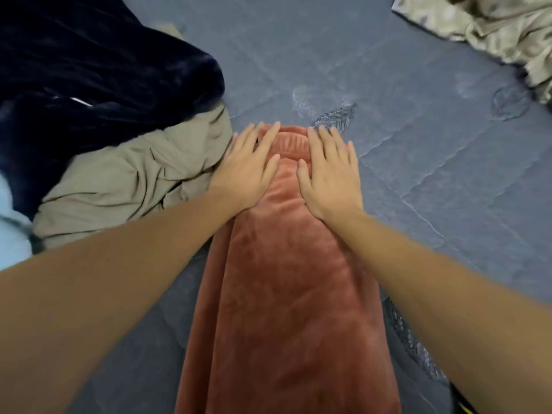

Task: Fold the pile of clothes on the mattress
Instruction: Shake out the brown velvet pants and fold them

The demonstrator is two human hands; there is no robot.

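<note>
A long rust-brown velvet garment (286, 294) lies lengthwise on the blue-grey mattress (418, 144), running from the bottom edge of the view up to the middle. My left hand (248, 165) lies flat on its far end, left side, fingers straight and spread. My right hand (331, 171) presses flat on the same end, right side, fingers straight. Between the two hands the cloth shows a small ridge. To the left sits a pile: a crumpled beige garment (134, 180) and a dark navy velvet one (98, 85) behind it.
A pale green-grey satin cloth (493, 22) lies crumpled at the far right corner. A light blue cloth (12, 228) shows at the left edge. The quilted mattress is bare to the right of the brown garment.
</note>
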